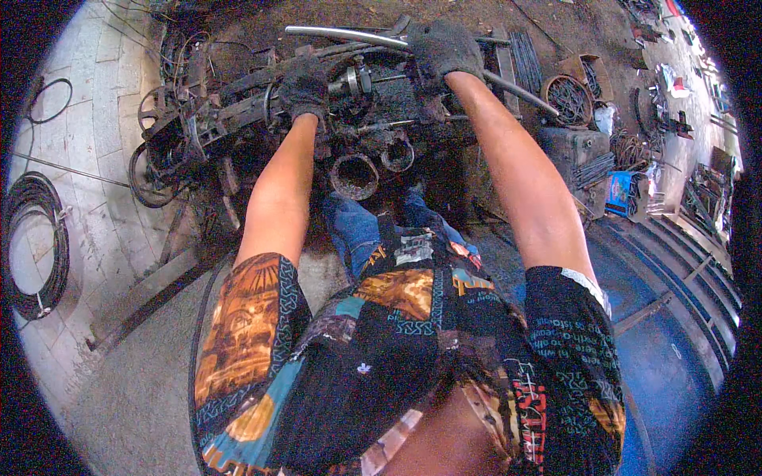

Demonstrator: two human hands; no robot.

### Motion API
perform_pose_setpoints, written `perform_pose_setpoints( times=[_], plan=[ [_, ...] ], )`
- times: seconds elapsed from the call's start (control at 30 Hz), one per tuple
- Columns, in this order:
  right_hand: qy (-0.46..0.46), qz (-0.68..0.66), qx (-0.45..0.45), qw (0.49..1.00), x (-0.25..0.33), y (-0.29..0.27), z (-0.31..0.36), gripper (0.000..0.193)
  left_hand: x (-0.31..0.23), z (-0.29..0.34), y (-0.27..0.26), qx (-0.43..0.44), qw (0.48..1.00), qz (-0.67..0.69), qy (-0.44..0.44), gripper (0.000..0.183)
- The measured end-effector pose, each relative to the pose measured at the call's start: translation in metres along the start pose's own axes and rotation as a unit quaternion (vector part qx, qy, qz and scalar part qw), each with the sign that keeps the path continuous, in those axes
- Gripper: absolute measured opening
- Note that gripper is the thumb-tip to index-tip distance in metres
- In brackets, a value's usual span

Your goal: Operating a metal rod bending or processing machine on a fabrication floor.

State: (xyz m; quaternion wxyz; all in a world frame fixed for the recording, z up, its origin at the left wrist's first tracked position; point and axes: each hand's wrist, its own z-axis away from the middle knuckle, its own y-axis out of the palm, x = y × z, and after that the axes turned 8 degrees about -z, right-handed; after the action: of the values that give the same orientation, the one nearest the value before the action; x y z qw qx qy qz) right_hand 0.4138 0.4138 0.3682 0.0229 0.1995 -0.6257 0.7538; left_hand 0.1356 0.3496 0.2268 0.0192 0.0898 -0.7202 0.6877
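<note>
Both of my hands wear dark, soiled work gloves and reach to a greasy metal machine point(214, 127). In my right hand point(444, 54) is a bent metal bar point(345, 33); the fingers close round it from above. Its bright end sticks out to the left, and its duller end slopes down to the right. My left hand point(303, 87) is lower on the machine, closed and fist-like, beside a shiny round metal fitting point(359, 81). What it grips is hidden under the glove. Two open pipe ends point(354, 176) show below, just in front of my legs.
A coil of black cable point(55, 246) lies on the paved floor at the left. On the right are a round basket of metal pieces point(567, 101), a bundle of thin rods point(525, 62), a blue box point(618, 193) and blue metal framing point(675, 262).
</note>
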Motion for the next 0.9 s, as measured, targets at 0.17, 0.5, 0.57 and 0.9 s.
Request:
perform_pose_setpoints(
  times=[0.17, 0.5, 0.57, 0.9],
  plan=[
    [0.052, -0.045, 0.015, 0.998, 0.004, -0.004, 0.002, 0.039, 0.001, -0.003, -0.012, -0.060, 0.997, -0.025, 0.030, 0.035],
    [0.040, -0.060, -0.014, 0.997, 0.000, 0.000, -0.002, 0.047, -0.001, 0.001, -0.015, -0.049, 0.999, 0.010, 0.015, 0.038],
    [0.070, -0.085, -0.005, 0.994, 0.000, 0.000, -0.003, 0.049, 0.000, 0.002, -0.006, -0.105, 0.993, -0.025, 0.038, 0.039],
    [0.048, -0.082, -0.008, 0.995, 0.002, 0.001, -0.003, 0.048, 0.003, -0.001, -0.014, -0.050, 0.986, -0.132, 0.094, 0.039]
  ],
)
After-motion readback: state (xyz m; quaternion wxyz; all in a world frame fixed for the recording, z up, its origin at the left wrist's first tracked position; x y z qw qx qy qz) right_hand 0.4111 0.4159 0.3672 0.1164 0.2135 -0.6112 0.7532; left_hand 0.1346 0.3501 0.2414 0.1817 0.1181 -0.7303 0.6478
